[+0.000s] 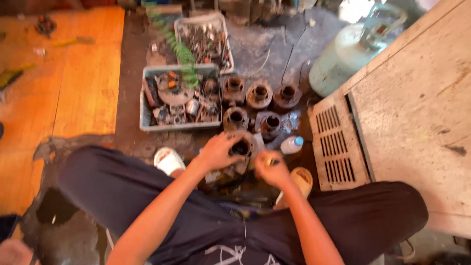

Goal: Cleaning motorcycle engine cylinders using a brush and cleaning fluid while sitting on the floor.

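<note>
I sit low with my knees apart over a dirty concrete floor. My left hand (pixel 217 151) rests on top of a rusty round engine cylinder (pixel 241 148) between my feet, gripping its rim. My right hand (pixel 271 168) is closed around a small tool or part with a yellowish tip, just to the right of that cylinder. The frame is blurred, so I cannot make out what the small item is. Several similar rusty cylinders (pixel 259 94) stand in two rows just beyond my hands.
A grey tray (pixel 145 123) of mixed metal parts sits at left, with a white tray (pixel 179 23) of small hardware behind it. A plastic bottle (pixel 291 145) lies by the cylinders. A gas tank (pixel 338 59) and a large beige cabinet (pixel 412 118) stand at right. Orange boards (pixel 73 73) cover the left.
</note>
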